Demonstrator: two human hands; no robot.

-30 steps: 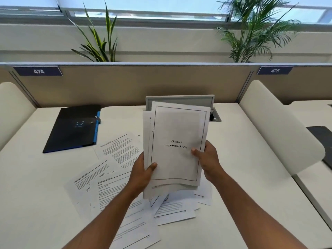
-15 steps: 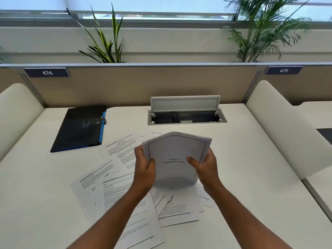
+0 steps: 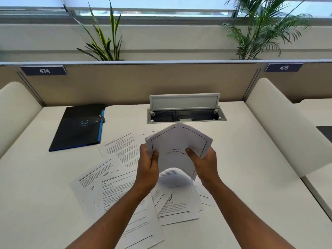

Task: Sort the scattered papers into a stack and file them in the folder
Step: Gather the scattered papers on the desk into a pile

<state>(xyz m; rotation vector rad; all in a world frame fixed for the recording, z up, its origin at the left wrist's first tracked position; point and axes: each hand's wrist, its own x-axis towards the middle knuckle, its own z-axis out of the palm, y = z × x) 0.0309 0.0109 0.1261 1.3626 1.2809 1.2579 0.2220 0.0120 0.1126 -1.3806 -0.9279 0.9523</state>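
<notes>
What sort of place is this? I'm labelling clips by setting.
Probably a shared office or library study desk: numbered seat plates 474 and 475 on a divider panel, and an open cable hatch set in the white desk.

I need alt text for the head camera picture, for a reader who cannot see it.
Two hands, left hand and right hand, hold a bent stack of papers above loose sheets scattered on a white desk. A closed black folder lies at far left.
</notes>
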